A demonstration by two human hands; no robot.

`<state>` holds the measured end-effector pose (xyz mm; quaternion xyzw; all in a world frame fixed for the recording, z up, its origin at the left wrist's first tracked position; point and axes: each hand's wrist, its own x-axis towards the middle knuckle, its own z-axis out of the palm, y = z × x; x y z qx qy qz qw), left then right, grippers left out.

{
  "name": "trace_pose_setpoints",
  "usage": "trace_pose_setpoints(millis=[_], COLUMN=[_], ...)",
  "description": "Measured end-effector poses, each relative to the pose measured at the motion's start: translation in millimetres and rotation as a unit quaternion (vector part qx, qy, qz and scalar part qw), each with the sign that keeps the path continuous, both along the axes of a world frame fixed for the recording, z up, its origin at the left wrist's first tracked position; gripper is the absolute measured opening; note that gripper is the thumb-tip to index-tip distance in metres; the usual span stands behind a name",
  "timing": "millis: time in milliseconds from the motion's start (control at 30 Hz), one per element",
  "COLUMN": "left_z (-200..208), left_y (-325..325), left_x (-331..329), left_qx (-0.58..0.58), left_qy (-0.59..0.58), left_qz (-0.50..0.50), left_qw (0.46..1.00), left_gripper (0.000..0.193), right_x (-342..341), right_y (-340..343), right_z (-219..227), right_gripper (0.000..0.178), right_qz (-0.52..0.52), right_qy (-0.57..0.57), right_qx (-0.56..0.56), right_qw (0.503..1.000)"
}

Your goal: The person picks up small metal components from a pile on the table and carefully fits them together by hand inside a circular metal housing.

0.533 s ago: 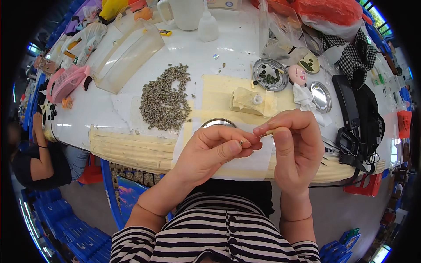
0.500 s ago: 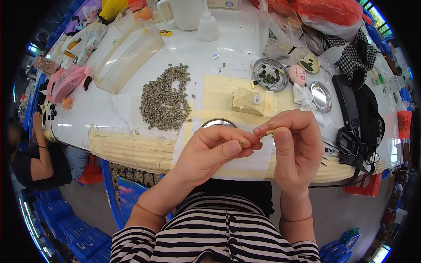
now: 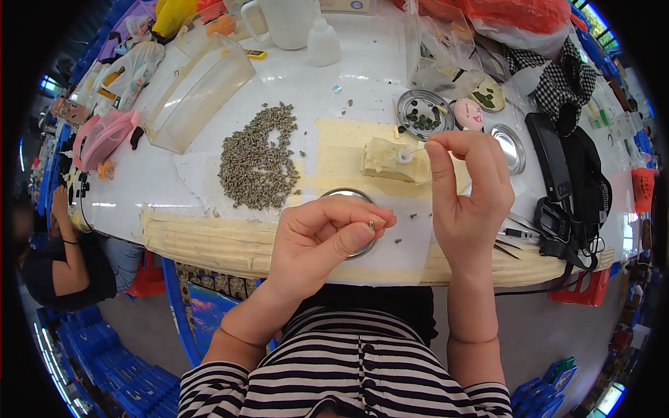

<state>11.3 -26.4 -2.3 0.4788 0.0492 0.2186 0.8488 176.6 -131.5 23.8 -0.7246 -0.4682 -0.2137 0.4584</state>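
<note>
My left hand (image 3: 313,240) pinches a tiny metal piece (image 3: 371,225) between thumb and forefinger, above a round metal dish (image 3: 340,191) that it mostly hides. With thumb and fingertips, my right hand (image 3: 470,191) grips a thin needle-like tool (image 3: 417,149); its grip end is hidden by the fingers. The tool's point reaches a small white cup (image 3: 404,156) on a tape-wrapped block (image 3: 380,161). Whether it touches the cup's inside, I cannot tell. Left of the block lies a heap of small metal pieces (image 3: 258,164).
Behind the block stands a metal dish (image 3: 399,111) of dark green bits, beside a pink oval object (image 3: 468,113). Tweezers (image 3: 512,244) and a black bag (image 3: 575,167) lie right. A clear plastic tray (image 3: 198,97) and squeeze bottle (image 3: 323,45) stand farther back. Another person (image 3: 66,254) sits left.
My right hand has moved away from the left hand, up and forward to the white cup, with the thin tool. The left hand has shifted slightly left, still pinching the metal piece.
</note>
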Motion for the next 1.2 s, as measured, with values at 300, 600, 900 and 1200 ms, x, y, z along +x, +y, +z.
trace_pose_setpoints(millis=[300, 600, 900, 1200], left_z=[-2.0, -0.4, 10.9, 17.2], left_y=[0.8, 1.4, 10.0, 8.7], left_x=[-2.0, 0.5, 4.6, 5.8], left_qx=[0.013, 0.031, 0.072, 0.086], left_qy=[0.000, 0.015, 0.046, 0.100], left_qz=[0.040, 0.003, -0.069, -0.084], left_qw=[0.999, 0.999, 0.994, 0.988], left_gripper=[0.014, 0.014, 0.009, 0.008], right_x=[-31.3, -41.9, -31.1, -30.3], right_y=[-20.1, -25.5, -34.6, -39.0], right_z=[12.2, 7.3, 11.3, 7.3], right_gripper=[0.028, 0.037, 0.029, 0.029], right_qz=[0.063, 0.148, 0.189, 0.172], right_qy=[-0.044, -0.022, 0.032, 0.022], right_qx=[-0.014, -0.034, -0.055, -0.041], right_qw=[0.997, 0.988, 0.980, 0.984])
